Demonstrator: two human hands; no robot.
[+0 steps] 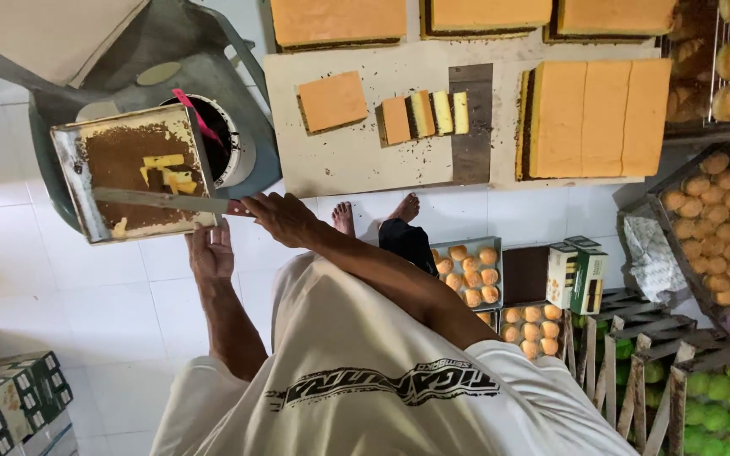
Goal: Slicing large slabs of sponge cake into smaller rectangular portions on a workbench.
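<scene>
My left hand grips the near edge of a square metal baking tray, holding it tilted over a bucket that sits on a grey plastic chair. Brown crumbs and yellow cake scraps cling to the tray's inside. My right hand is closed on the handle of a long knife, whose blade lies flat across the tray. On the white work table behind lie a square orange cake piece, several cut slices and a large layered cake slab.
More cake slabs line the table's far edge. Round buns fill trays at right and boxes on the floor. Wooden crates of green cakes stand at lower right; stacked cartons at lower left. White tiled floor.
</scene>
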